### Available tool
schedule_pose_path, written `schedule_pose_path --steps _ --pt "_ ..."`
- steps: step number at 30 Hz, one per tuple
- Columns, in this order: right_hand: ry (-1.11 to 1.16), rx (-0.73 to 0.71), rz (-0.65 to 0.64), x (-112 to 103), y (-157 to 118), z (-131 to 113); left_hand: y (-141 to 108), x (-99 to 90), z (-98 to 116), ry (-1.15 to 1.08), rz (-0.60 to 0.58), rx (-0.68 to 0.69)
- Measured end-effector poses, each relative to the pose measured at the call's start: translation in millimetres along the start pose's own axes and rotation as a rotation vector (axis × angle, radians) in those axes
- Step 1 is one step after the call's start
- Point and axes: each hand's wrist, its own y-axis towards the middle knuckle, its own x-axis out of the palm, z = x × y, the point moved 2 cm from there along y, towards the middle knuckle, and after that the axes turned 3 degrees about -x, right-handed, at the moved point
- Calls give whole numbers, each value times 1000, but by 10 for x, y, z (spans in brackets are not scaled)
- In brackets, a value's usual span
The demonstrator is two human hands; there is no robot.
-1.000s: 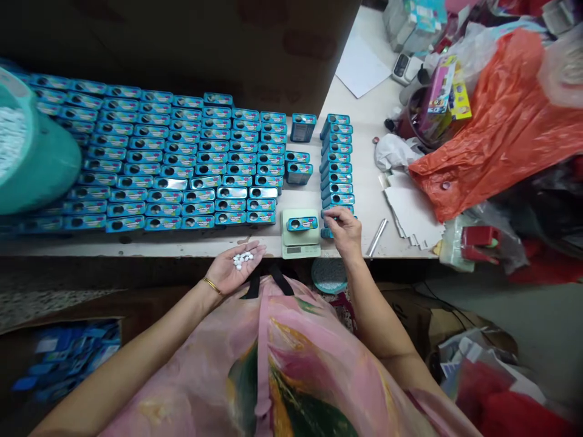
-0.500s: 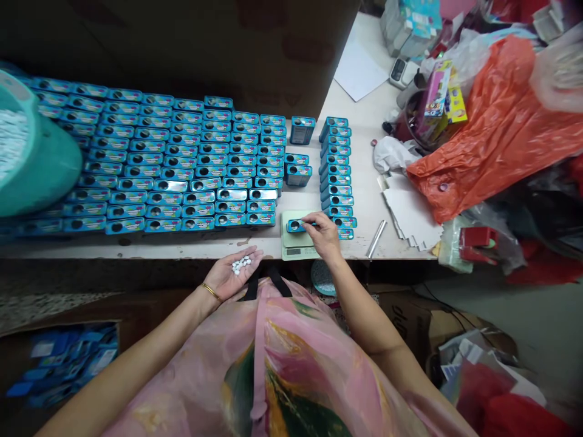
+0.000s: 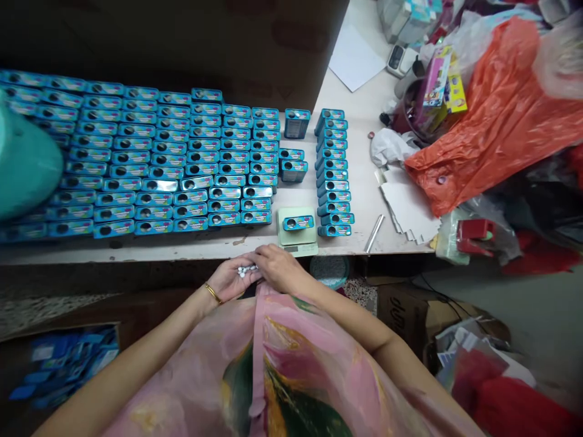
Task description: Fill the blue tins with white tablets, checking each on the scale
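My left hand (image 3: 226,281) is cupped palm up, holding several small white tablets (image 3: 246,271). Over that palm reaches my right hand (image 3: 281,268), its fingertips at the tablets; what they pinch, if anything, is hidden. Just beyond my hands is a pale green digital scale (image 3: 298,243) at the table edge. On its plate sits a blue printed tin (image 3: 298,223) with a round hole in its top, touched by neither hand.
Rows of similar blue tins (image 3: 155,145) fill the table's left side. A single column of tins (image 3: 334,182) stands right of the scale. A teal bucket (image 3: 27,161) is at far left. A metal tube (image 3: 374,233) and an orange plastic bag (image 3: 492,115) lie to the right.
My right hand has left the tin on the scale and come back toward me to the tablets in my left palm. The camera view has shifted slightly.
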Motion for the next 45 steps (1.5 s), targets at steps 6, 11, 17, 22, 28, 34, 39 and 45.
schedule_pose_path --steps 6,11,17,22,28,34,39,45 --pt "-104 -74 -106 177 61 -36 -35 -97 -26 71 -43 -33" --pt "47 45 192 -64 -44 258 -49 -76 23 53 -21 -47" --pt "156 247 468 -394 -180 827 -45 -4 58 28 43 -9" --pt "117 409 650 -642 -424 985 -80 -9 88 -18 89 20" --pt "189 301 509 -484 -368 510 -78 23 57 6 54 4" --pt "1 0 -28 181 -29 -22 -55 -16 -38 69 0 -13" --pt "-29 -75 -130 279 -12 -37 -104 -122 -65 78 25 -5" --pt "97 60 177 -80 -61 213 -133 -76 -8 49 24 -22"
